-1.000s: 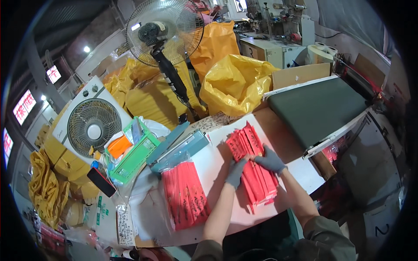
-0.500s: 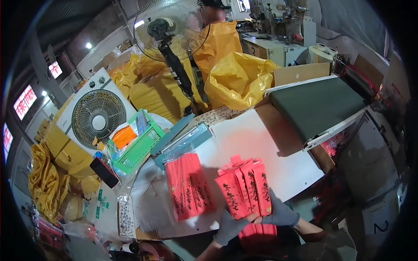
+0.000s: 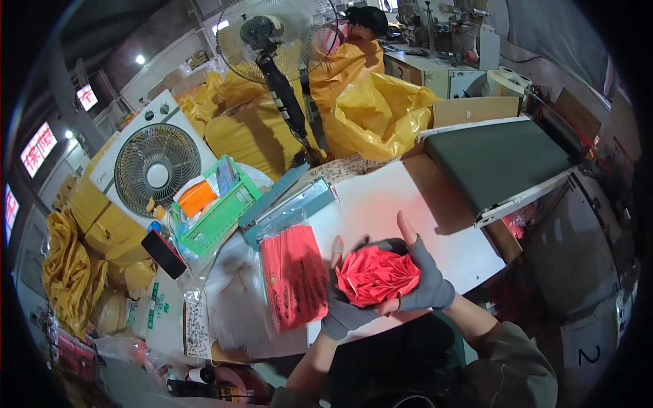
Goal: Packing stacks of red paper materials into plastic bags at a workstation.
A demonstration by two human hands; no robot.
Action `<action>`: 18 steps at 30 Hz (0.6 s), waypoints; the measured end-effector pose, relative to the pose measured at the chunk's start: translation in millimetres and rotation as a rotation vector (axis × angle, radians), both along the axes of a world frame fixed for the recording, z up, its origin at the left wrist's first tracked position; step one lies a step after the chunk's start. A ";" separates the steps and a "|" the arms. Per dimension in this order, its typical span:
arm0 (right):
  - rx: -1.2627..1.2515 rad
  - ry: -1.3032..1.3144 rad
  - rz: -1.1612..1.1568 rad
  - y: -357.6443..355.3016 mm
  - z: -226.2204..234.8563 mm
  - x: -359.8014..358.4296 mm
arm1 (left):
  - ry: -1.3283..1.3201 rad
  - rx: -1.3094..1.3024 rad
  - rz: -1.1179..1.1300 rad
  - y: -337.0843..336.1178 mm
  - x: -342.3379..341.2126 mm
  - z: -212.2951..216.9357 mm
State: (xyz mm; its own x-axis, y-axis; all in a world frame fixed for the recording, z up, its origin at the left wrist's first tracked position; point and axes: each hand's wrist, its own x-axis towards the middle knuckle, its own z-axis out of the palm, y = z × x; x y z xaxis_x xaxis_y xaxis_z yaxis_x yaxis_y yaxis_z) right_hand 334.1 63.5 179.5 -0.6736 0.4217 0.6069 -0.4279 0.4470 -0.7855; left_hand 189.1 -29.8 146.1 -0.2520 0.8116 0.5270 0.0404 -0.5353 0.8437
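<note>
Red packet bundle [image 3: 379, 275] held over near part of worktop [image 3: 374, 197], btwn both hands. Ends fan up twd head cam, so long axis seems roughly along line of sight, foreshortened; exact tilt can't tell. L hand [image 3: 348, 314] & R hand [image 3: 430, 282], in grey gloves, grip clamped on bundle from either side, one bare digit of each sticking up off it. Worktop's near edge runs just below bundle in view. Open room: bare white stretch beyond, up to teal device [image 3: 292, 211] on far L & dark belt [image 3: 500, 166] on far R. Tighter on L: second packet stack [image 3: 294, 275] lies just beside L hand, long axis near-to-far.
</note>
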 end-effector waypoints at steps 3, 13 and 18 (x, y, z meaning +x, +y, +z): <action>-0.087 0.046 -0.086 -31.6 -2.6 8.3 | 0.061 -0.203 -0.025 -32.7 6.2 3.0; -0.340 -0.658 0.543 4.1 -78.0 -59.4 | -0.281 -0.390 0.039 -61.8 14.1 -106.1; -0.211 -0.741 0.548 -8.9 -88.8 -95.6 | -0.462 -0.467 0.133 -117.4 -81.2 -104.4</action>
